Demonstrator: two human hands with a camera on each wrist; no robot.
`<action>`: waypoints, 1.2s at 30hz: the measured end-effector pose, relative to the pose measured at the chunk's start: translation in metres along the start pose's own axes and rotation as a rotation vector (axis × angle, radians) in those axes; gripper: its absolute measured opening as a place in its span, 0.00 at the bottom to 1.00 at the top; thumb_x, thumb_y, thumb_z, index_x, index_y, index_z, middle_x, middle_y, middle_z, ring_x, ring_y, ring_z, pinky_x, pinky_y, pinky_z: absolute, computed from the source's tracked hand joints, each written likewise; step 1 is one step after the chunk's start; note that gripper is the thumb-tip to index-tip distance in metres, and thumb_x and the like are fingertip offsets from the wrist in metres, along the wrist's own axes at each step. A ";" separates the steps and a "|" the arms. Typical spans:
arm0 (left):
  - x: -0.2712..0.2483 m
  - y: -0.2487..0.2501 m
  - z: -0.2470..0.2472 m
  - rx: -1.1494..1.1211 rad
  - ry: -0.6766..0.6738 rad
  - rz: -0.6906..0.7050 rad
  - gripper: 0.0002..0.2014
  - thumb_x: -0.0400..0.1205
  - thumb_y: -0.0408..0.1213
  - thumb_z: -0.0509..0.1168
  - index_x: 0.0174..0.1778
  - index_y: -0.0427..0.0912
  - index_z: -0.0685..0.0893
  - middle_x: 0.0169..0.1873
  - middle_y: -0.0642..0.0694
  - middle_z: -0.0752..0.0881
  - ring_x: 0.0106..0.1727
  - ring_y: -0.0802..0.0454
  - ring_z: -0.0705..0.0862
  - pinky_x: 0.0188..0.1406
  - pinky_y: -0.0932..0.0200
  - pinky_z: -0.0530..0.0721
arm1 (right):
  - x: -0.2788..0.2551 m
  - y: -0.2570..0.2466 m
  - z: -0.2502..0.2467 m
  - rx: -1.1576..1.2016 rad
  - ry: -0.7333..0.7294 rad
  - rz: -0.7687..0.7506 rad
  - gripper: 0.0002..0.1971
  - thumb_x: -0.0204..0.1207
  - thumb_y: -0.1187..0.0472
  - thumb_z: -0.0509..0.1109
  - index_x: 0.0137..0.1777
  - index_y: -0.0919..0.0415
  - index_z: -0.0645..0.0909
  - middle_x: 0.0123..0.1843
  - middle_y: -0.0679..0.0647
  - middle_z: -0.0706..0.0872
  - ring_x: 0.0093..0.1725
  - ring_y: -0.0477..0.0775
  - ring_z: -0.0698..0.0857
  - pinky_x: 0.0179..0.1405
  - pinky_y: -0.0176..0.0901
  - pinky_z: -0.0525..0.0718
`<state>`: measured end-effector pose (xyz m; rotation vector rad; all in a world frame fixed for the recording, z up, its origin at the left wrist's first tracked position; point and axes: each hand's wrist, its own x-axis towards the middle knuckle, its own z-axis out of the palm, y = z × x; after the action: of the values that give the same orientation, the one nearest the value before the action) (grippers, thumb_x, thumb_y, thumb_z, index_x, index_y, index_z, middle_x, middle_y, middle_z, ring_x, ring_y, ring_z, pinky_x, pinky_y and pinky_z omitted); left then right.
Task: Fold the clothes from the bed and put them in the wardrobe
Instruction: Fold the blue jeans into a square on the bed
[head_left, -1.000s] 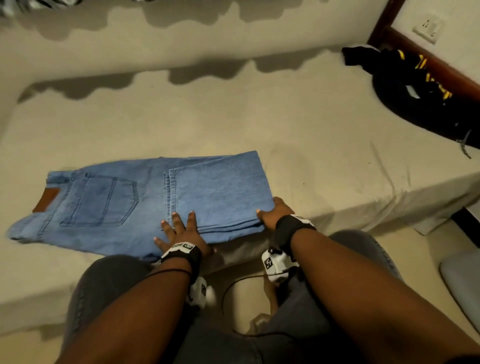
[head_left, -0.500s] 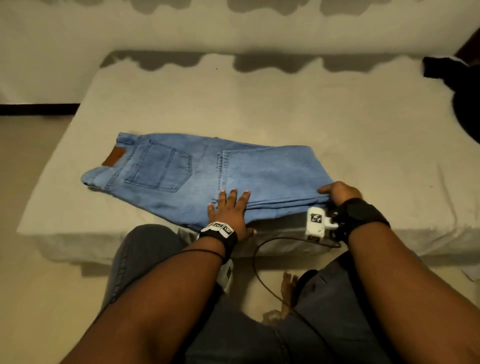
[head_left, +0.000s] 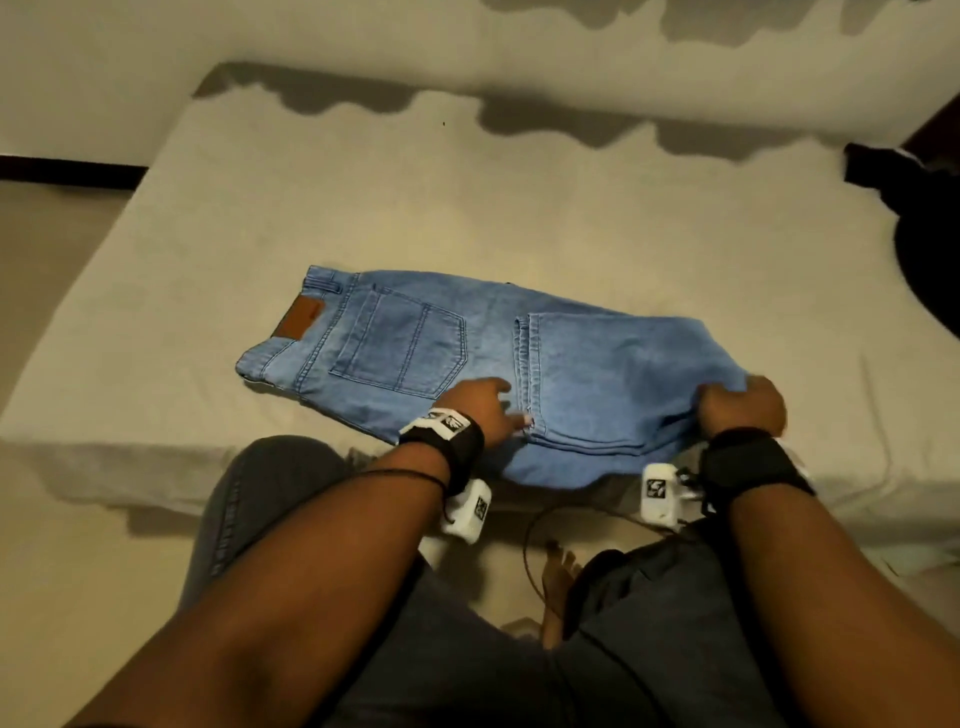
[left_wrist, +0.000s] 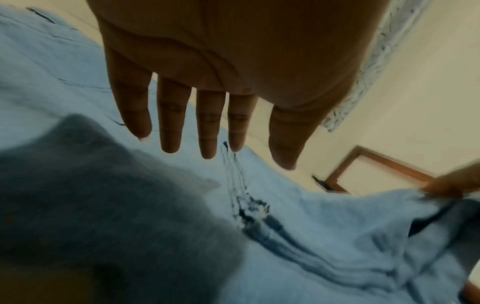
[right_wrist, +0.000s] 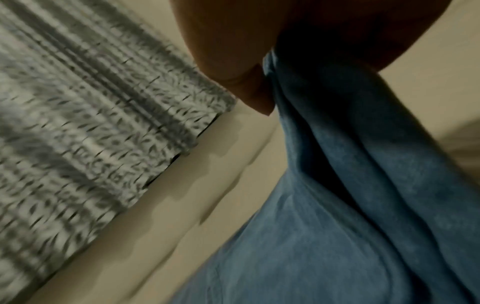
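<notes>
Hands working the half-folded jeans (head_left: 519, 364) at the near edge of the bed (head_left: 571, 208).
Head view: right hand (head_left: 740, 402) is gripping the folded end, with bare sheet beyond. Left wrist view: left hand (left_wrist: 221, 72) is hovering spread flat; better pressing the crease. Right wrist view: denim is bunching in the grasp.

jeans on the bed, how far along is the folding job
Done: the jeans lie on the bed with the legs already doubled back over themselves. In hand: the right hand grips the folded end, while the left hand is open over the middle. Left: the final fold, dark clothes at the bed's right edge, and moving everything to the wardrobe, which isn't in view.
</notes>
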<state>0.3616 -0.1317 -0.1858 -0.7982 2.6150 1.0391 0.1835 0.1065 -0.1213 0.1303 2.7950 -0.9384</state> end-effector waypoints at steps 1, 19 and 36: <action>0.000 0.006 -0.006 -0.124 0.045 -0.007 0.35 0.80 0.63 0.70 0.79 0.49 0.77 0.72 0.47 0.84 0.70 0.46 0.83 0.72 0.51 0.79 | -0.009 -0.008 0.008 -0.014 0.028 -0.118 0.16 0.75 0.54 0.70 0.56 0.66 0.84 0.55 0.70 0.88 0.57 0.75 0.86 0.48 0.48 0.76; 0.040 -0.012 -0.001 -0.533 0.139 -0.184 0.12 0.82 0.31 0.71 0.61 0.41 0.88 0.53 0.41 0.92 0.55 0.42 0.90 0.58 0.54 0.86 | -0.027 -0.070 0.104 0.056 -0.582 -0.534 0.20 0.74 0.49 0.80 0.65 0.50 0.86 0.50 0.48 0.90 0.50 0.50 0.89 0.64 0.49 0.86; 0.028 -0.096 -0.014 -0.592 0.332 -0.325 0.18 0.79 0.33 0.76 0.65 0.47 0.85 0.38 0.48 0.91 0.46 0.48 0.89 0.59 0.55 0.86 | -0.001 -0.057 0.141 -0.119 -0.466 -0.330 0.33 0.73 0.43 0.79 0.75 0.56 0.79 0.72 0.55 0.83 0.70 0.58 0.83 0.69 0.43 0.79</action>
<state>0.3919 -0.2109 -0.2410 -1.5803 2.2932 1.7198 0.1980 -0.0235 -0.1977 -0.5133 2.4580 -0.7416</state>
